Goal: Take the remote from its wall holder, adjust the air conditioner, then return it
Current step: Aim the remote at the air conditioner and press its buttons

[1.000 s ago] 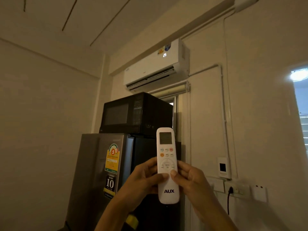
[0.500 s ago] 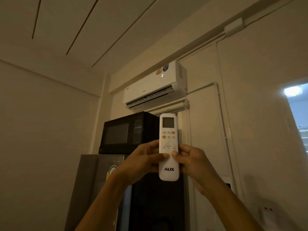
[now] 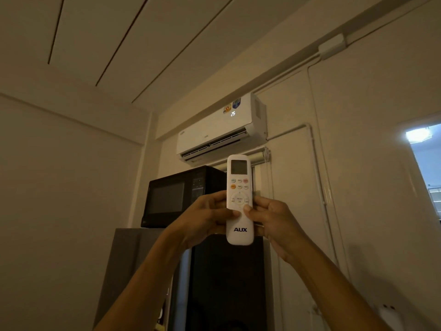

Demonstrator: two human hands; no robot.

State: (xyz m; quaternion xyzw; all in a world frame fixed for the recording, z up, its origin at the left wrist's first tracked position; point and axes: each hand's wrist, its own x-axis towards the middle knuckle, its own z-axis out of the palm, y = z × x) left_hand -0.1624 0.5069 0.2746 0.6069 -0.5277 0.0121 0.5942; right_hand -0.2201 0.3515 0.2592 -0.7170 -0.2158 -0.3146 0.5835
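A white remote (image 3: 239, 185) marked AUX stands upright in front of me, its small screen at the top and its top end pointing at the air conditioner. My left hand (image 3: 202, 218) grips its left side and my right hand (image 3: 274, 222) its right side, both thumbs resting on the lower buttons. The white air conditioner (image 3: 214, 132) hangs high on the wall above, flap open, with a lit "25" on its front. The wall holder is not in view.
A black microwave (image 3: 176, 197) sits on a grey fridge (image 3: 133, 263) below the air conditioner. A rolled blind (image 3: 260, 156) hangs under the unit. White conduit (image 3: 317, 168) runs down the right wall. A bright doorway (image 3: 427, 168) opens at far right.
The view has tilted upward, so the fridge has sunk and more ceiling shows. Both hands have raised the remote toward the air conditioner. The unit's display now reads 25.
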